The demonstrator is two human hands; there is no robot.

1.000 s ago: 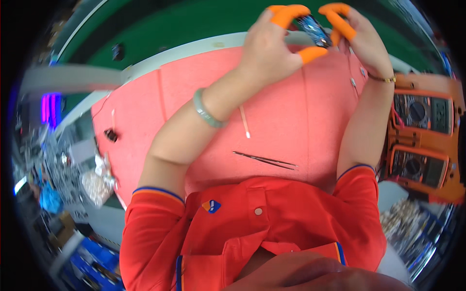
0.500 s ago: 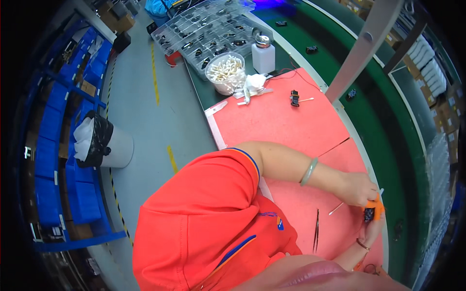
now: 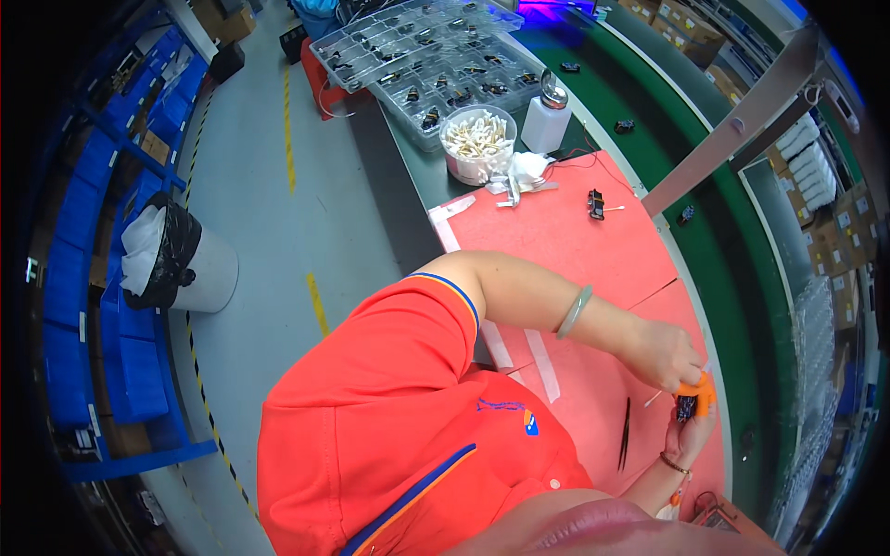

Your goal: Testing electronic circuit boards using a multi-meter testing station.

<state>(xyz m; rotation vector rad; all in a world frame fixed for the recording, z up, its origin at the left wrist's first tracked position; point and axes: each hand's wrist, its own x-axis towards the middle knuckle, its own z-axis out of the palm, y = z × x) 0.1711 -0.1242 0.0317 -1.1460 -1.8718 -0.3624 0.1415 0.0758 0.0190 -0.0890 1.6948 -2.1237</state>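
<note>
Near the right edge of the red mat [image 3: 593, 255], my right hand [image 3: 684, 440] grips a small black electronic part [image 3: 686, 408]. Orange finger covers [image 3: 706, 394] show around the part. My left hand [image 3: 663, 357], its arm wearing a pale green bangle [image 3: 575, 312], is closed right above that part. Its fingers are pinched near the part's top; whatever they hold is hidden. Beside the hands a cotton swab [image 3: 653, 398] lies partly covered. Dark tweezers [image 3: 625, 434] rest on the mat closer to my body.
Another black part [image 3: 596, 205] lies on the mat with a swab. Behind stand a tub of swabs [image 3: 478, 167], a white pump bottle [image 3: 546, 123] and clear compartment trays [image 3: 408, 97]. A green conveyor [image 3: 742, 306] carrying small parts runs along the right, past a metal post [image 3: 732, 130].
My view has shifted, so the trays, tub and bottle sit farther right. Both hands stay together at the black part. A red device now shows more at the lower right.
</note>
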